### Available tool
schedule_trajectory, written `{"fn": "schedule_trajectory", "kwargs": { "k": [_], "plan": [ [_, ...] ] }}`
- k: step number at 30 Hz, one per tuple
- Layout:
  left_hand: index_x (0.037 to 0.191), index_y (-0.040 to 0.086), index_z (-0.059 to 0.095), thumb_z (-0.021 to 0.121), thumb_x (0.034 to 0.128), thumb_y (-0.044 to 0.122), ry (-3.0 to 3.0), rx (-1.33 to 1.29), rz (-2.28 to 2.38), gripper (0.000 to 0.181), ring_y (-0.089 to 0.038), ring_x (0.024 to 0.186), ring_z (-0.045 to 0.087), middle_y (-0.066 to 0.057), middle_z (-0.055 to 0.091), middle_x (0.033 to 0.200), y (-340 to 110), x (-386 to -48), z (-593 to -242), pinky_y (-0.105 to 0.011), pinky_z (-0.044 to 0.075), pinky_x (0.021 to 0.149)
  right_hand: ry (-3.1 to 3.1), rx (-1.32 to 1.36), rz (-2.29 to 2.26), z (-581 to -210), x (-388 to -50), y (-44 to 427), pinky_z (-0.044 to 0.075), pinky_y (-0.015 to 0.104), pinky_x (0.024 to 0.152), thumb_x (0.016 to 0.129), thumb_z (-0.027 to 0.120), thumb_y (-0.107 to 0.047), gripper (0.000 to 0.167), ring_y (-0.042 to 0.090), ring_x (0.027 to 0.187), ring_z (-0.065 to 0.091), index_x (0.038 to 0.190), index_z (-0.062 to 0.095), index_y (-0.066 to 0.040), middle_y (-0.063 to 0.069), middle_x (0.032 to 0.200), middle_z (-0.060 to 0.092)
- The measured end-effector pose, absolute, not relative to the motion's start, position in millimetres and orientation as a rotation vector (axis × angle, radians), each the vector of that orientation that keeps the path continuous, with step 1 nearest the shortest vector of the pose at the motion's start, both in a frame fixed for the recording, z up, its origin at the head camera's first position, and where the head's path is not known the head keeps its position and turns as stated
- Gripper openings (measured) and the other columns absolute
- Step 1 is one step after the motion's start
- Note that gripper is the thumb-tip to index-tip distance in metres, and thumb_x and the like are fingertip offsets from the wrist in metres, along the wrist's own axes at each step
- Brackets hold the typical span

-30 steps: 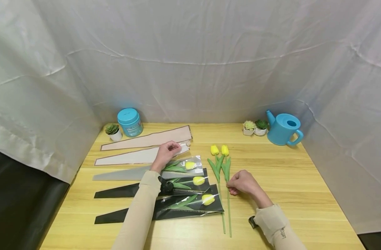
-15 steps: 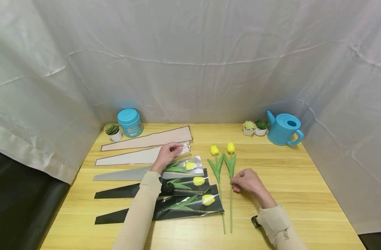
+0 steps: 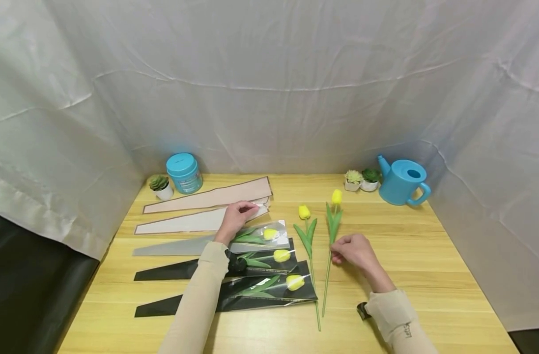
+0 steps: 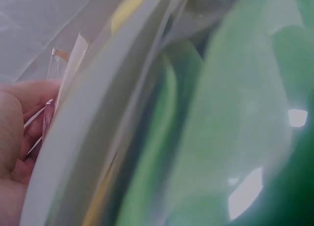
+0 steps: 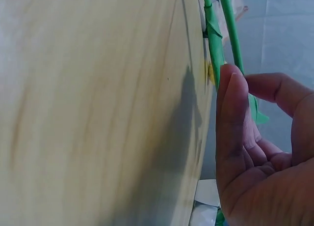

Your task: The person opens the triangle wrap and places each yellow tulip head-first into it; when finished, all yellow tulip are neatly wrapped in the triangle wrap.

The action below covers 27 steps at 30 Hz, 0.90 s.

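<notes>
My left hand (image 3: 237, 219) pinches the clear mouth of a white tapered flower sleeve (image 3: 176, 223) with a brown border. In the left wrist view, my fingers (image 4: 41, 93) hold the film, while a blurred wrapped tulip fills much of the picture. Between the thumb and fingers of my right hand (image 3: 355, 253) is the stem of a yellow artificial tulip (image 3: 334, 223); the right wrist view shows its green stem (image 5: 230, 32) raised off the table. A second loose tulip (image 3: 305, 238) lies just left of it, its stem beside the sleeves.
Nearer me lie a grey sleeve (image 3: 163, 247) and two black sleeves (image 3: 163, 273), each with a yellow tulip inside. A pink sleeve (image 3: 212, 196) lies farther back. Behind are a blue tub (image 3: 184, 174), small potted succulents (image 3: 352, 181) and a blue watering can (image 3: 402, 183).
My right hand has moved the held tulip right and away from me, parting it from the other loose tulip and tilting it. My left hand has hardly moved.
</notes>
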<state>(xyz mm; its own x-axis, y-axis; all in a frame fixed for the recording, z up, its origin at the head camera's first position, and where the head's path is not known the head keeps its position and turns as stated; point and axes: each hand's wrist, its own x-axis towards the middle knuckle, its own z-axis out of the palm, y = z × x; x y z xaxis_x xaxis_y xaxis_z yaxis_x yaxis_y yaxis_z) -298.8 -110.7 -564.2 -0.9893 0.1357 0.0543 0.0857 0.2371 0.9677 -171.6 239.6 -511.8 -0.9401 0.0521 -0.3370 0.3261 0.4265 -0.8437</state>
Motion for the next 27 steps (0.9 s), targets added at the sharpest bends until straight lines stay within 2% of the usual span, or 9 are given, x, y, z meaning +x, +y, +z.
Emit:
{"fn": "schedule_trajectory", "kwargs": {
  "k": [14,27],
  "plan": [
    [0.108,0.009,0.081,0.078,0.0951,0.026,2.414,0.173,1.955,0.021,-0.013,0.089,0.065,-0.005,0.075,0.101,-112.3,-301.6,-565.1,-0.027,0.053,0.079,2.450,0.349,-1.633,-502.5,-177.6,245.4,0.062,0.032,0.069,0.095,0.066,-0.005,0.018,0.020,0.072,0.074,0.102,0.072,0.010,0.011,0.081,0.076],
    [0.102,0.007,0.078,0.077,0.0958,0.021,2.416,0.150,1.939,0.015,-0.014,0.082,0.060,0.003,0.069,0.088,-111.9,-300.1,-558.6,-0.027,0.048,0.074,2.485,0.346,-1.741,-493.6,-180.5,246.4,0.063,0.036,0.078,0.096,0.067,-0.008,0.023,0.025,0.080,0.076,0.110,0.071,0.010,0.010,0.086,0.078]
  ]
}}
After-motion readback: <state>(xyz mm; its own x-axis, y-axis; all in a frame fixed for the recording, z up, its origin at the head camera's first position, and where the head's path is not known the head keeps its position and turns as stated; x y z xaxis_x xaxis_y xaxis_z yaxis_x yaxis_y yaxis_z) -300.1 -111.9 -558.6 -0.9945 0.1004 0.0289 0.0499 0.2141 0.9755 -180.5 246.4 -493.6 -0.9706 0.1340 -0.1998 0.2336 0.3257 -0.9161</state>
